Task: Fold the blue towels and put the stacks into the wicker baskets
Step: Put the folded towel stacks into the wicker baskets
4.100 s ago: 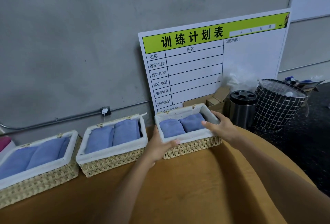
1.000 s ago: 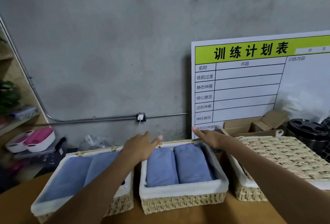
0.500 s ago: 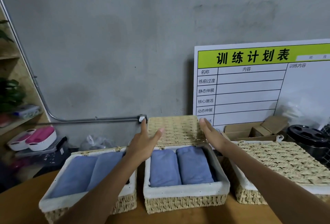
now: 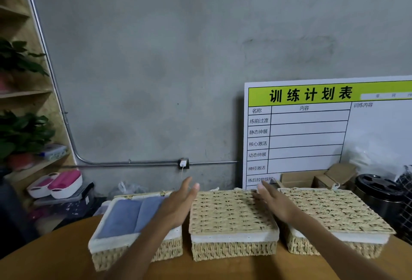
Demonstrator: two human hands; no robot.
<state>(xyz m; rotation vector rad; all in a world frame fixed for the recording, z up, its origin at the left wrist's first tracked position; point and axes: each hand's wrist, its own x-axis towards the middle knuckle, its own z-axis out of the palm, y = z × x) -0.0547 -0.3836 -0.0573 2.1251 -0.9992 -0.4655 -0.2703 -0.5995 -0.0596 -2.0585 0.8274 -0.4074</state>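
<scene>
Nearly done: middle basket (image 4: 234, 244) and right basket (image 4: 334, 246) lidded; left basket (image 4: 133, 250) with folded towels (image 4: 124, 217) awaiting closing. Left hand (image 4: 178, 204), right hand (image 4: 275, 204) spread, empty.

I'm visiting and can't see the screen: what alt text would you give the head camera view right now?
Two bare hands, left hand and right hand, hover open on either side of the closed wicker lid of the middle basket. The left basket stands open with folded blue towels; the right basket is lidded. All sit on a wooden table.

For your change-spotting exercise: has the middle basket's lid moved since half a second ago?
Yes. The lid has swung down toward the person, now lying flat on the middle basket, covering its towels.
</scene>
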